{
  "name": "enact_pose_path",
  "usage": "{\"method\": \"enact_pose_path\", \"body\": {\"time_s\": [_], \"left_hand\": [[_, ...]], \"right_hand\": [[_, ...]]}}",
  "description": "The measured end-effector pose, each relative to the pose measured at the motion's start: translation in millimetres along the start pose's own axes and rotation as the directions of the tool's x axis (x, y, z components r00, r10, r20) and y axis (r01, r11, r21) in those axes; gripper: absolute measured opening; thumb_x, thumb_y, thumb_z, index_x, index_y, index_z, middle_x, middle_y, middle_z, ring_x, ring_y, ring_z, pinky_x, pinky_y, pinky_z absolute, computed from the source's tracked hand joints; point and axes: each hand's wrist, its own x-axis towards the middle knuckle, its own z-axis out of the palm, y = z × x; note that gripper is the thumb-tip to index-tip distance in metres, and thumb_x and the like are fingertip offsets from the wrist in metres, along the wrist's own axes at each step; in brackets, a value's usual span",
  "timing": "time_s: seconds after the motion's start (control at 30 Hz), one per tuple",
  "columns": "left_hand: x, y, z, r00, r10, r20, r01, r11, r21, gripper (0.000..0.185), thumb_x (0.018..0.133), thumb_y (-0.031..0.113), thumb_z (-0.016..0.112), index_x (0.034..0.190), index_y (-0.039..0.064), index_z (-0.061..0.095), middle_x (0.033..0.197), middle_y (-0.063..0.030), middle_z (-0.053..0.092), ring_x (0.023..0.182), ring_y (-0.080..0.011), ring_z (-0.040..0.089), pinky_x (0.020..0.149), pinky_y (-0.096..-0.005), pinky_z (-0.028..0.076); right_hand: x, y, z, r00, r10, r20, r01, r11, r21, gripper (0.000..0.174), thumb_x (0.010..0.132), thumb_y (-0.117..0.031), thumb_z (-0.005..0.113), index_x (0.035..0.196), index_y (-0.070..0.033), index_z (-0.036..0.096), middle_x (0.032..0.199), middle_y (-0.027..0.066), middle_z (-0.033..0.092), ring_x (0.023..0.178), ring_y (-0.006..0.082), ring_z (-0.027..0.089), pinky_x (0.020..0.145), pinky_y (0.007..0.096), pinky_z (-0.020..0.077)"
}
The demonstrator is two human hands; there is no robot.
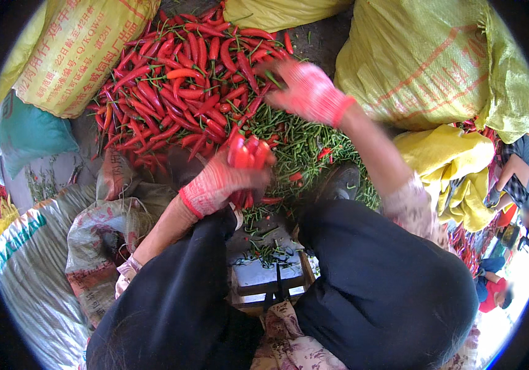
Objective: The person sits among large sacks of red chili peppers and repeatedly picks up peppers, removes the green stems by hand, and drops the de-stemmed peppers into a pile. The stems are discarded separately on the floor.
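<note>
My left hand point(216, 180), in a pink and white knit glove, is closed around a bunch of red chili peppers point(247, 155) above my left knee. My right hand point(304, 90), in a matching glove, is blurred over the right edge of a pile of red chili peppers point(167, 97). Its fingers point left, with a green stem or bit beside them; whether it grips anything cannot be made out. Below it, a heap of green pepper stems point(308, 143) with a few red pieces spreads over the ground around my shoe point(342, 182).
Full yellow woven sacks point(426, 69) stand at the upper right, another printed sack point(77, 51) at the upper left. A teal sack point(35, 134) and crumpled woven sacks point(102, 249) lie at the left. Other people point(495, 289) sit at the far right near more red peppers.
</note>
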Motion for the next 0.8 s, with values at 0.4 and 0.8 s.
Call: {"method": "enact_pose_path", "body": {"time_s": [0.4,0.8], "left_hand": [[33,-22,-28,0.69,0.383,-0.614,-0.545,0.833,-0.092,0.036,0.083,0.003,0.077,0.115,0.007,0.062,0.109,-0.0037,0.067,0.098,-0.0187,0.065,0.092,-0.0338,0.053],[15,-26,-6,0.992,0.072,-0.102,-0.084,0.99,-0.114,0.036,0.078,0.009,0.077,0.111,0.005,0.062,0.096,-0.003,0.066,0.087,-0.0165,0.064,0.08,-0.0328,0.054]], "right_hand": [[58,12,27,0.975,0.131,-0.179,-0.114,0.988,0.099,0.05,0.089,-0.045,0.061,0.111,0.0,0.069,0.107,0.023,0.07,0.103,0.0385,0.066,0.093,0.0453,0.0505],[-63,-57,65,0.949,0.197,-0.246,0.044,0.689,0.723,0.023,0.093,-0.021,0.064,0.093,0.002,0.067,0.082,0.0144,0.069,0.075,0.0173,0.065,0.07,0.0349,0.0548]]}}
